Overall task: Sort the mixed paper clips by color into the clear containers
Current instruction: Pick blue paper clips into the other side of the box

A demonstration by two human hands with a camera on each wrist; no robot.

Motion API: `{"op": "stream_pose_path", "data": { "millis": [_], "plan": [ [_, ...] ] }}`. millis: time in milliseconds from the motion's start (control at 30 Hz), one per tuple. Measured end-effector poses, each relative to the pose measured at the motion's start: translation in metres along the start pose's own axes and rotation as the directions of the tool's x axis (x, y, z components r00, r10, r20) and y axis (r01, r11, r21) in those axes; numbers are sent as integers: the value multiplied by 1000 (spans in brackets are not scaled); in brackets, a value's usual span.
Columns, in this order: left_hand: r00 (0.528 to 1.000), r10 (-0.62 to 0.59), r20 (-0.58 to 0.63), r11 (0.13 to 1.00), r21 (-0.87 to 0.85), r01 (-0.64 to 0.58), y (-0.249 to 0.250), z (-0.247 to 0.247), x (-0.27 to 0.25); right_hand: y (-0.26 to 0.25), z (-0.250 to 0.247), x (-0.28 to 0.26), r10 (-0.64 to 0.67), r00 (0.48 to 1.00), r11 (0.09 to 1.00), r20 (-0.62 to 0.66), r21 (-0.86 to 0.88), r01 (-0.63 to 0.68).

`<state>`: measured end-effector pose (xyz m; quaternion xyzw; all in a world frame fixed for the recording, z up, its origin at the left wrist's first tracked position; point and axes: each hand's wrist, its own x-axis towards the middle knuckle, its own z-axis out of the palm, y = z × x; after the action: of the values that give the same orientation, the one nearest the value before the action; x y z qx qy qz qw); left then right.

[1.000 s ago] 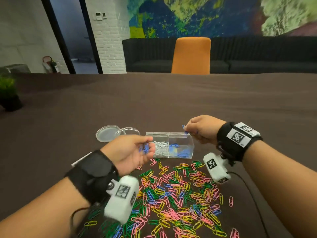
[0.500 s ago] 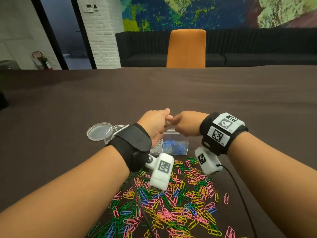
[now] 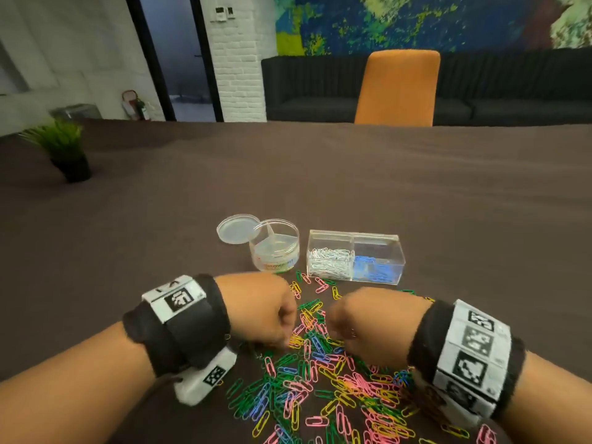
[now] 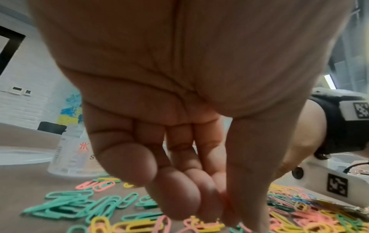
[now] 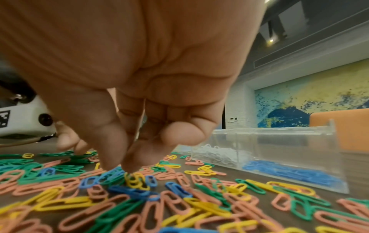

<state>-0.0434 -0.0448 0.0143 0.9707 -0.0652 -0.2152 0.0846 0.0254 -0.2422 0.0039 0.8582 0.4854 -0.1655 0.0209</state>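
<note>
Only the right wrist view shows the right hand (image 5: 127,97) fingertips (image 5: 129,167) touching blue clips (image 5: 111,175).

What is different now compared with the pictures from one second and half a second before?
Both hands left the divided clear box and came down to the loose clip pile; the blue clips they held are gone. The right hand now fingers a blue clip. The box and round tub stayed put.

— What is different from a second ago?
— Both hands have left the clear box (image 3: 355,254) and come down to the loose clips (image 3: 320,373).
— And the fingers?
— The left hand (image 3: 259,310) and right hand (image 3: 368,325) point theirs down into the pile.
</note>
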Motion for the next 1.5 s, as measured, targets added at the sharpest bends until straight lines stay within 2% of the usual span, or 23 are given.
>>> {"op": "stream_pose_path", "data": {
  "millis": [167,333,533,633,767,867,1000,1133,1300,1500],
  "plan": [
    [999,-27,-22,998,-52,26,6,24,-13,-19,11,15,-34,999,999,-21,-9,34],
    [997,-9,-78,995,99,16,15,32,-21,-31,14,23,6,1000,1000,-27,-25,-7],
    [994,-25,-103,997,68,32,9,34,-28,-27,14,26,115,993,987,-12,115,-112],
    [987,-52,-149,997,48,60,7,36,-32,-25,16,29,115,993,978,-12,176,-111],
    [976,-87,-200,996,19,93,3,35,-35,-23,17,27,70,997,984,-37,168,-63],
    [978,-72,-197,997,23,78,2,38,-37,-23,15,20,35,992,982,-118,188,-12],
    [980,-56,-191,998,9,58,7,39,-35,-25,13,18,57,955,950,-291,311,38],
    [976,-60,-210,998,8,63,11,38,-29,-23,14,18,56,974,956,-218,292,10],
    [981,-74,-179,994,64,87,16,38,-24,-25,20,23,74,995,994,-68,83,-68],
    [983,-89,-159,990,96,105,13,36,-26,-28,20,22,50,998,995,-35,92,-47]
  ]
}}
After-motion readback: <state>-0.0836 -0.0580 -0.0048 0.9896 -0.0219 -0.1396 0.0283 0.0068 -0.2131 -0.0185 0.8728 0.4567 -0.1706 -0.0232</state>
